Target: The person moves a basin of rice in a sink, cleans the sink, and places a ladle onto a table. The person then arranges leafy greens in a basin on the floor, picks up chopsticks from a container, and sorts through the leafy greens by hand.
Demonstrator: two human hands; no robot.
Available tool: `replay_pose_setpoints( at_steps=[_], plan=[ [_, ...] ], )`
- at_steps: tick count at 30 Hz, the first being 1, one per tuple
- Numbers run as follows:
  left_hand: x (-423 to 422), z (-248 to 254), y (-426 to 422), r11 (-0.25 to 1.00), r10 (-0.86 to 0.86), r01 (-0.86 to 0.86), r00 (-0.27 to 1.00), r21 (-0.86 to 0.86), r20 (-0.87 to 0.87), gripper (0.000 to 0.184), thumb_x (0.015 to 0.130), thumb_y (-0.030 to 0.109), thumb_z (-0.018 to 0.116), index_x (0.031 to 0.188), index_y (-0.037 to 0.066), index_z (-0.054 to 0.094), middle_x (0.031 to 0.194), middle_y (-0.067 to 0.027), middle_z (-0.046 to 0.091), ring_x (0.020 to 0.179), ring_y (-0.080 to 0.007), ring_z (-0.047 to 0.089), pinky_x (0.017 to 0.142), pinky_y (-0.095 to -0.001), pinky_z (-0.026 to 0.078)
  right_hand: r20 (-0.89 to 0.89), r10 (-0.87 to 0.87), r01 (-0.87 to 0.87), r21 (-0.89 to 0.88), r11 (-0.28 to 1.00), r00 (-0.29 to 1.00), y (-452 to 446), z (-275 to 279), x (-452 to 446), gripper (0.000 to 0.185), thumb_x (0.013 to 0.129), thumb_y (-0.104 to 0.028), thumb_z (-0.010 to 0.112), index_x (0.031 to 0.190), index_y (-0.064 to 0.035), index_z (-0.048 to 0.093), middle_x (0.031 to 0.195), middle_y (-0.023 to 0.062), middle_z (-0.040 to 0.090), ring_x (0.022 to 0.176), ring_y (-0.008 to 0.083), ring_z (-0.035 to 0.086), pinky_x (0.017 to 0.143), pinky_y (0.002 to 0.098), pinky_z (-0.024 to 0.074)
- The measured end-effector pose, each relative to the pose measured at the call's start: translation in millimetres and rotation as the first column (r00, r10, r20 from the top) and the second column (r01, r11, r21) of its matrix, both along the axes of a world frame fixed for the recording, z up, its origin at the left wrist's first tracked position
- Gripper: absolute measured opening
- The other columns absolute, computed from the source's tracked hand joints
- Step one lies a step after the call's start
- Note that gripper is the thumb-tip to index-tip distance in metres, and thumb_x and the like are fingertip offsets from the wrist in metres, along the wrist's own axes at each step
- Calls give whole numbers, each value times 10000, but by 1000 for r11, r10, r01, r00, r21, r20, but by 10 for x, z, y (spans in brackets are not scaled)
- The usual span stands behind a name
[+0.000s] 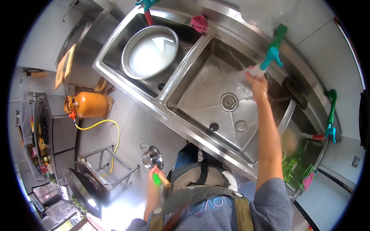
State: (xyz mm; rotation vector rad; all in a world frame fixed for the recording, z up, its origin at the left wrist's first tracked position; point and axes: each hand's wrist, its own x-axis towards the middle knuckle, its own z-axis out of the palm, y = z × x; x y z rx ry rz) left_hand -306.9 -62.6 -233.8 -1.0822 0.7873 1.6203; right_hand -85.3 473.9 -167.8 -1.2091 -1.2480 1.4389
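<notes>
My right hand reaches over the middle sink, its closed fingers round the whitish nozzle end of the teal and green tap. Water sprays out there, and the hand is wet. Low at the left, my left hand is wrapped round a wooden handle with a bright green part beside it. A small metal bowl or ladle shows just beyond this hand; whether it joins the handle is unclear. Two drain strainers lie in the sink floor, with a black plug near the front.
A large metal basin of cloudy water stands in the left sink. Leafy greens lie in the right sink. A pink cloth rests on the back rim. An orange gas cylinder with a yellow hose and a metal stand are on the floor.
</notes>
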Motion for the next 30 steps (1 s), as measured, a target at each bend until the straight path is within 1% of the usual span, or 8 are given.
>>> replay_pose_setpoints(
  at_steps=[2,5,8,17,20,23,27,30],
  plan=[
    [-13,-17,-13,1000,21,-22,999,22,36,243,863,129,462,628,105,406,455,50,378,383,-61,353,424,-204,358,60,20,-18,-33,999,998,-37,72,20,292,745,-62,636,1023,-87,551,867,0,551,769,100,496,695,231,388],
    [-2,-32,2,1000,-14,14,1000,-15,-28,238,861,122,462,630,107,407,461,48,382,384,-62,355,425,-204,359,-86,86,-99,-161,982,993,-52,102,94,298,741,-75,645,1023,-82,552,844,-5,548,731,74,470,631,214,365],
    [0,7,55,1000,-2,1,1000,-12,-14,235,860,118,462,631,109,408,469,45,391,387,-64,358,428,-205,361,-55,104,-113,-196,974,993,-62,153,144,304,738,-73,648,1025,-68,550,850,-13,550,724,48,459,593,202,344],
    [9,54,140,999,-6,6,1000,-42,-4,248,861,124,466,623,118,398,464,52,377,391,-56,368,426,-200,358,-3,95,-94,-155,983,995,-118,147,382,453,720,-76,661,1130,-23,475,1016,54,545,955,169,506,848,302,368],
    [1,63,156,999,1,-1,1000,-52,4,253,864,129,464,620,122,394,458,56,368,389,-55,365,423,-199,357,-15,79,-80,-105,991,997,-250,160,424,526,714,-134,679,1164,-1,440,1031,75,541,944,169,510,841,302,373],
    [-36,-1,92,999,-9,10,1000,-45,10,251,860,130,471,622,120,392,467,49,374,389,-63,365,417,-202,355,71,-83,92,-120,989,994,-475,-170,563,585,714,-192,684,1190,13,413,1051,95,534,944,167,512,833,290,383],
    [-11,59,99,998,-21,19,999,-64,-38,246,853,137,485,627,115,391,480,38,380,391,-77,368,417,-209,361,322,117,35,-431,902,939,-914,-697,739,516,719,-225,679,1121,31,481,979,103,567,851,169,538,718,284,438],
    [-29,62,78,997,-27,24,999,-74,-38,244,851,138,487,629,115,389,483,35,378,392,-82,370,418,-212,365,399,247,-39,-462,886,883,-1178,-1140,813,449,711,-226,684,1060,15,536,911,101,589,801,159,549,685,270,444]
  ],
)
